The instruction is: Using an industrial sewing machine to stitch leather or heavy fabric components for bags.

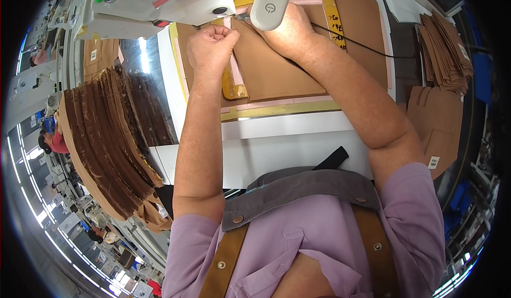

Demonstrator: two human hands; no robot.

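Note:
A brown fabric piece (282, 66) lies on a flat sewing template (282, 108) with yellow and pink strips along its edges. Over the template's left side, my left hand (212, 47) is closed with its fingers curled in; whatever it may pinch is hidden. My right hand (290, 29) rests at the far part of the fabric, closed, its fingers partly covered by a white lamp head (271, 5). A small metal piece (243, 17) shows beside its fingertips, but its kind is unclear.
A white sewing machine head (159, 2) stands at the far left. Stacked brown fabric pieces (104, 143) hang at the left, and more cut pieces (444, 53) lie at the right. A black cable (367, 49) crosses the template. Other people work at far-left stations.

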